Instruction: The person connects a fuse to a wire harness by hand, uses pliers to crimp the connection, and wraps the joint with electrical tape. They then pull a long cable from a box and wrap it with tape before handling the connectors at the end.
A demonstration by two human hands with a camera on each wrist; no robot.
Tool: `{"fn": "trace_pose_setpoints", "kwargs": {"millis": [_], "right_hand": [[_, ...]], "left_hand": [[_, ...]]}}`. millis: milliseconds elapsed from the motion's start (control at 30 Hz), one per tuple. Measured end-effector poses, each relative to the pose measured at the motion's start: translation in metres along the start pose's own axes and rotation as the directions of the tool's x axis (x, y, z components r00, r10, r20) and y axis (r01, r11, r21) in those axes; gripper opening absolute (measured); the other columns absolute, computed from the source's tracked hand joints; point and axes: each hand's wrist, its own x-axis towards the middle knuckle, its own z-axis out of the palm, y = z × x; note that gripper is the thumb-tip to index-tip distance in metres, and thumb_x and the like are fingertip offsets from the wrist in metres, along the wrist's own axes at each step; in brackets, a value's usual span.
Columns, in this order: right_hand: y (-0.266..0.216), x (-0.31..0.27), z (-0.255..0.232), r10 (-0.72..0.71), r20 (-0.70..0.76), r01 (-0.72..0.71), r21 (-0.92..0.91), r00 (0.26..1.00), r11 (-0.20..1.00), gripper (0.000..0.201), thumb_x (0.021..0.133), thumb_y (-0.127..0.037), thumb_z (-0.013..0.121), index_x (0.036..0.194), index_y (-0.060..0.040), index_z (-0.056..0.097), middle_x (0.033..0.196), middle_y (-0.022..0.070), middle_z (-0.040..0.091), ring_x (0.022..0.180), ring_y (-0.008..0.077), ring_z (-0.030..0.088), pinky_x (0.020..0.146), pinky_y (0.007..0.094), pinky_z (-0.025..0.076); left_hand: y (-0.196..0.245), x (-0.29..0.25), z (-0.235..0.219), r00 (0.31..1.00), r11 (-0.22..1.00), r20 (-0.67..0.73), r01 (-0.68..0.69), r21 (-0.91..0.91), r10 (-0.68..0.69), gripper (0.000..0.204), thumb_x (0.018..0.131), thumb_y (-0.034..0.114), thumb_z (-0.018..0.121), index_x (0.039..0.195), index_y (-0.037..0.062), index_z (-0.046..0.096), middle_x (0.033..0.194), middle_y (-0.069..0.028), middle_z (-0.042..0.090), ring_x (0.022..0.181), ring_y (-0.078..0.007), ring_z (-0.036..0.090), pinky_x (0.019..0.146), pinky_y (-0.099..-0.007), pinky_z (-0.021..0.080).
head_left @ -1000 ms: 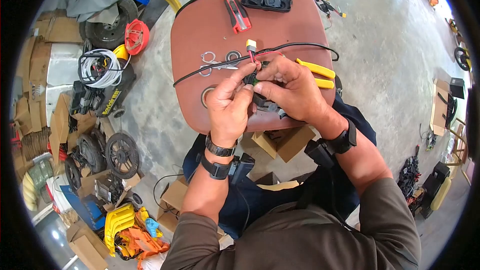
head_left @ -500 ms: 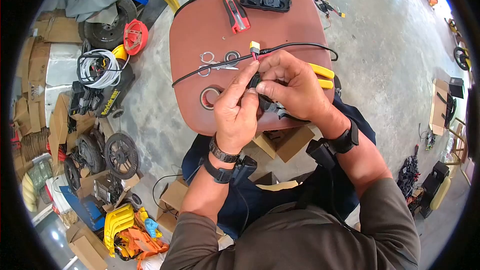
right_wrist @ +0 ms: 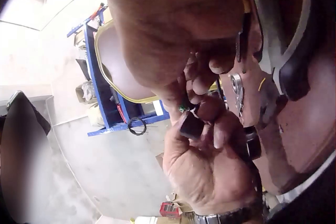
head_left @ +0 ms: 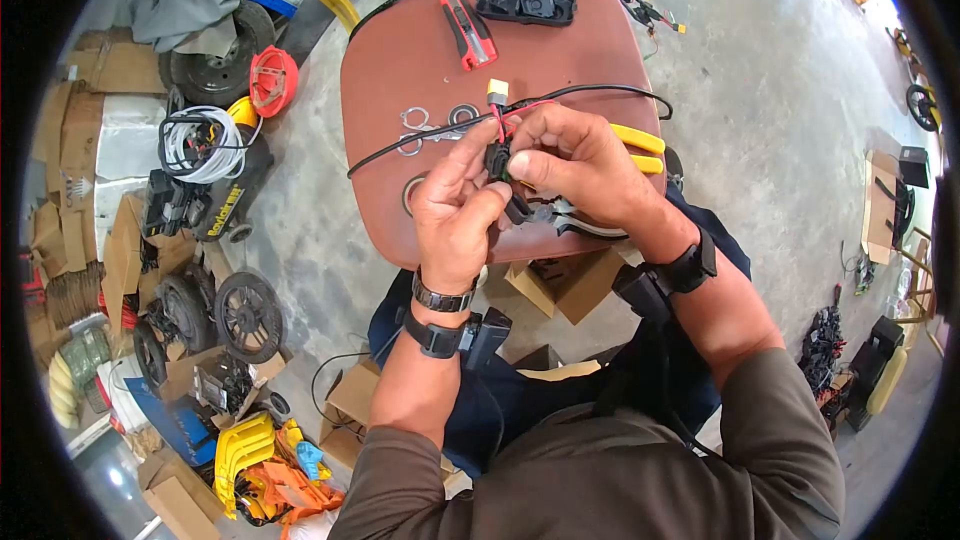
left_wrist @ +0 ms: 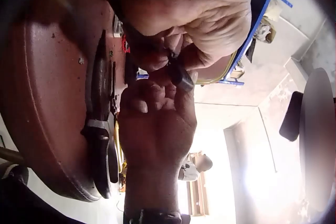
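My left hand (head_left: 455, 220) holds a small black casing (head_left: 516, 208) over the seat of a brown chair (head_left: 390, 70), thumb along its near side. Fingers curled, my right hand (head_left: 590, 170) pinches the casing's upper part between thumb and index finger. A green bit (right_wrist: 183, 109) shows at the casing's end in the right wrist view. In the left wrist view the casing's dark block (left_wrist: 180, 78) pokes out between the two hands. Red and dark wires run up from the fingers to a yellow connector (head_left: 497, 92). Fingers hide much of the casing.
Yellow-handled pliers (head_left: 638, 148) lie right of my right hand. Scissors (head_left: 412, 130), a grey ring (head_left: 464, 115) and a partly hidden tape roll (head_left: 409, 192) lie left. Farther back are a red utility knife (head_left: 467, 28) and a black shell (head_left: 527, 4). A black cable (head_left: 600, 90) crosses the seat.
My left hand moved a little right, then back left, and the yellow connector shifted with it. More of the black casing shows now below the left thumb. Both hands stay on it.
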Motion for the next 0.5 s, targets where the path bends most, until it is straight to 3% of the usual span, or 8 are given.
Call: {"fn": "trace_pose_setpoints", "kwargs": {"millis": [167, 367, 467, 500], "right_hand": [[-0.005, 0.000, -0.002, 0.042, -0.068, -0.045, -0.045, 0.997, 0.998, 0.018, 0.094, -0.009, 0.064, 0.107, 0.0011, 0.058, 0.089, 0.0044, 0.064, 0.083, 0.0113, 0.062, 0.074, 0.0270, 0.052], [-0.013, -0.003, -0.001, 0.145, -0.066, -0.143, 0.035, 0.987, 0.989, 0.033, 0.091, -0.006, 0.066, 0.121, 0.0024, 0.054, 0.100, 0.0067, 0.064, 0.093, 0.0125, 0.060, 0.080, 0.0279, 0.051], [-0.008, -0.002, 0.000, 0.100, -0.050, -0.099, 0.010, 0.994, 0.995, 0.038, 0.089, -0.002, 0.066, 0.124, 0.0029, 0.053, 0.104, 0.0078, 0.063, 0.098, 0.0133, 0.060, 0.083, 0.0290, 0.051], [-0.005, 0.000, -0.001, 0.063, -0.046, -0.062, 0.009, 0.997, 0.998, 0.038, 0.088, -0.001, 0.067, 0.123, 0.0030, 0.053, 0.103, 0.0077, 0.064, 0.098, 0.0133, 0.060, 0.084, 0.0291, 0.051]], "left_hand": [[0.002, -0.001, 0.010, 0.999, 0.999, 0.020, -0.040, 0.016, 0.040, 0.057, 0.084, -0.016, 0.057, 0.140, -0.0042, 0.047, 0.122, -0.0083, 0.062, 0.103, -0.0115, 0.061, 0.085, -0.0239, 0.051], [-0.010, -0.001, 0.007, 0.992, 0.970, 0.064, -0.117, 0.211, 0.106, 0.058, 0.085, -0.016, 0.057, 0.140, -0.0043, 0.046, 0.124, -0.0088, 0.061, 0.106, -0.0126, 0.061, 0.089, -0.0259, 0.051], [-0.009, 0.004, 0.013, 0.982, 0.973, 0.002, -0.187, 0.138, 0.188, 0.055, 0.087, -0.011, 0.060, 0.139, -0.0060, 0.046, 0.130, -0.0129, 0.057, 0.115, -0.0185, 0.059, 0.097, -0.0314, 0.048], [-0.009, 0.006, 0.014, 0.980, 0.964, -0.024, -0.191, 0.185, 0.199, 0.053, 0.086, -0.011, 0.060, 0.137, -0.0058, 0.048, 0.125, -0.0118, 0.060, 0.108, -0.0158, 0.060, 0.092, -0.0290, 0.050]]}}
